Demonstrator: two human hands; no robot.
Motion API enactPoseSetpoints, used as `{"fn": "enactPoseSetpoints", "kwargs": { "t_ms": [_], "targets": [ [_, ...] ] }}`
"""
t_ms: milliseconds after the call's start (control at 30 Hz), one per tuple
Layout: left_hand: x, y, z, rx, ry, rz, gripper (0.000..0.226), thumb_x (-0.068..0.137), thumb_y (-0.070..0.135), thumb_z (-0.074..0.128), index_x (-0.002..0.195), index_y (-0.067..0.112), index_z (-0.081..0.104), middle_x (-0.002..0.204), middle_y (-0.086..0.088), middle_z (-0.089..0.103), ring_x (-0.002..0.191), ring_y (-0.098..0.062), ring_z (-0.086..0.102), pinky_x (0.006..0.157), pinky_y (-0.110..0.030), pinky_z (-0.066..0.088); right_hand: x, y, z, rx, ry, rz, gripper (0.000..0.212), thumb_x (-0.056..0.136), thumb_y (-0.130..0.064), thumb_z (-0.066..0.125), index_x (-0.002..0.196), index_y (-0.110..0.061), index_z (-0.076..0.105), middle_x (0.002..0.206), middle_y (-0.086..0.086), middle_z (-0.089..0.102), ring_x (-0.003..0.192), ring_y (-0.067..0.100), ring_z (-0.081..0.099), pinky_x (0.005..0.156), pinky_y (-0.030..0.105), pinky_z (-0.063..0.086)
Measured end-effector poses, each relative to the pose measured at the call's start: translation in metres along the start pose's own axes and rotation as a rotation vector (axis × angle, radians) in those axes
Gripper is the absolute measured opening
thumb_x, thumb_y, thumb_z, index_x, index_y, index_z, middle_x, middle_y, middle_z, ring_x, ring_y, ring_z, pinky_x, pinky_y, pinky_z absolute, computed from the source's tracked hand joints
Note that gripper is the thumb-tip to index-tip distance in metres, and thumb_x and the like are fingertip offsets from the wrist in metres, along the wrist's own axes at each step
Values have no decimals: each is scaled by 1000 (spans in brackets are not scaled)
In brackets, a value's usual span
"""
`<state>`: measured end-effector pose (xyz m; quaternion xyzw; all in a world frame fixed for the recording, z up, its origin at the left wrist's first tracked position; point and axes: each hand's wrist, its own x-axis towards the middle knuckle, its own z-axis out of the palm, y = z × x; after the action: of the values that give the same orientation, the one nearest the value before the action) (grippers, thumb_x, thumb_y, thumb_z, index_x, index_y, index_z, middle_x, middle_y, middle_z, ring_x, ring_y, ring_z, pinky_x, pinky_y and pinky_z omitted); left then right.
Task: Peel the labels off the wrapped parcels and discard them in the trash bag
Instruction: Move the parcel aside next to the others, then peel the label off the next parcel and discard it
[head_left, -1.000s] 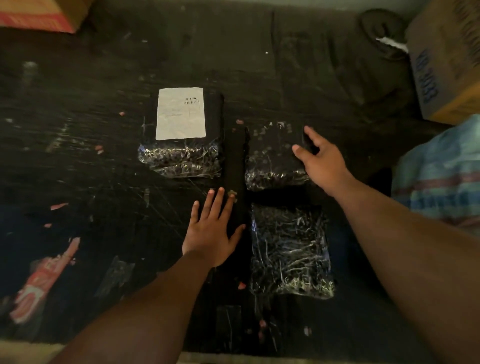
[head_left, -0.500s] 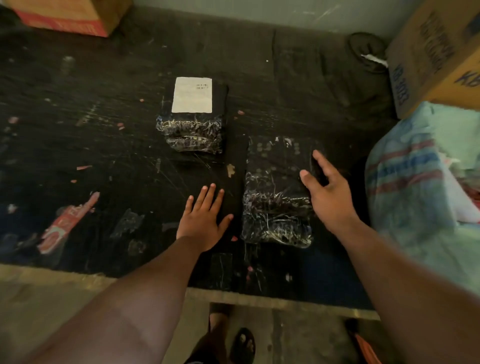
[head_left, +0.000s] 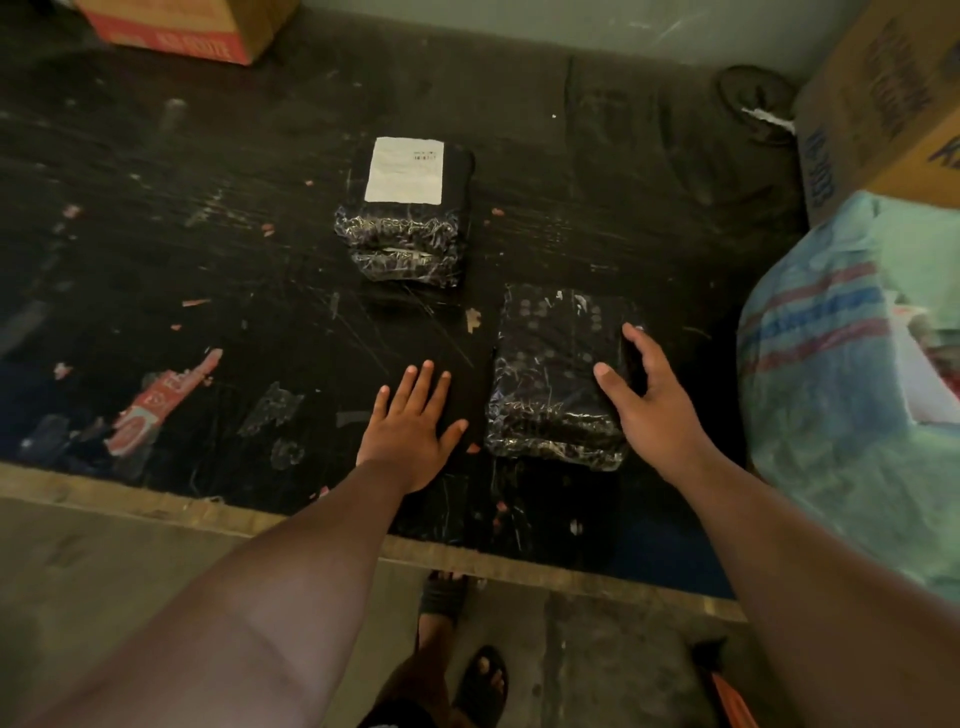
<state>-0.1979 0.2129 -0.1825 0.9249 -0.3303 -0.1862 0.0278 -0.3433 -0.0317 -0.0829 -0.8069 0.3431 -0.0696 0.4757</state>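
Two stacks of black wrapped parcels lie on the dark table (head_left: 156, 249). The far stack (head_left: 405, 244) carries a white label (head_left: 404, 169) on its top. The near stack (head_left: 550, 374) shows no label. My right hand (head_left: 649, 405) grips the near stack's right edge, with the thumb on top and the fingers curved over the side. To the left of that stack, my left hand (head_left: 415, 415) rests flat on the table with its fingers spread. A large striped woven bag (head_left: 831, 374) stands at the right.
Cardboard boxes sit at the far left (head_left: 176, 31) and far right (head_left: 883, 104). A red scrap (head_left: 156, 405) and bits of tape stick to the table. The wooden table edge (head_left: 156, 509) runs in front, with my sandalled feet (head_left: 483, 686) below it.
The view has pulled back and tilted down, bringing the table edge and floor into sight. My right hand's fingers have curled more round the near stack's edge. My left hand stays flat.
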Motion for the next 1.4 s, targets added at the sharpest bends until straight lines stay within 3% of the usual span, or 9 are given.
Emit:
{"fn": "enactPoseSetpoints", "kwargs": {
  "t_ms": [133,267,367,467,533,700,1000,1200,1400],
  "targets": [
    [-1,1,-15,-31,-73,7,76,103,63,24,161,29,-12,166,3,-26,153,-18,-22,125,-46,-5,1,-15,-15,-118,-3,21,60,85,-62,58,140,-50,36,144,-1,33,121,17,52,99,33,47],
    [-4,-10,-39,-42,-139,63,78,101,58,43,162,30,3,170,4,-14,156,-19,-10,127,-46,6,20,-55,-28,-326,52,-39,56,89,-62,52,141,-44,40,150,0,30,140,26,28,111,45,30],
    [1,-23,-55,-64,-150,74,70,100,56,48,160,30,23,170,2,9,155,-21,15,123,-47,25,42,-88,-28,-408,48,-116,56,89,-62,50,140,-37,45,148,2,36,137,27,33,110,42,32],
    [16,-37,-84,-142,-55,8,63,100,59,45,153,27,36,158,-1,34,141,-22,41,115,-43,38,69,-117,-16,-420,-10,-204,56,89,-62,50,138,-36,49,142,1,44,128,23,46,108,42,40],
    [31,-51,-111,-188,107,-43,62,100,61,42,151,25,39,151,-1,40,136,-21,44,111,-42,41,89,-139,-2,-407,-55,-234,54,89,-61,52,137,-35,50,137,0,48,116,17,53,101,36,44],
    [89,-90,-178,-310,421,-75,69,96,64,48,150,23,37,152,-3,33,140,-25,36,113,-48,39,145,-184,53,-390,-123,-228,52,91,-56,54,138,-35,49,138,-2,49,107,14,58,94,33,48],
    [190,-111,-206,-372,240,50,113,79,88,45,161,27,-3,170,2,-11,156,-23,-3,122,-53,17,243,-236,131,-420,-144,-215,49,95,-42,55,142,-29,46,144,0,46,129,21,49,105,44,46],
    [209,-121,-194,-438,197,118,131,66,94,48,161,22,-7,169,6,-19,154,-12,-18,126,-47,14,291,-245,151,-473,-83,-173,43,97,-32,54,139,-25,50,144,0,45,130,22,47,108,43,42],
    [216,-130,-200,-457,136,183,130,70,87,60,162,22,-5,167,12,-22,152,-8,-21,127,-46,12,314,-256,163,-666,-170,-28,49,102,-38,43,148,-23,39,153,5,35,143,30,26,115,47,29]
  ]
}}
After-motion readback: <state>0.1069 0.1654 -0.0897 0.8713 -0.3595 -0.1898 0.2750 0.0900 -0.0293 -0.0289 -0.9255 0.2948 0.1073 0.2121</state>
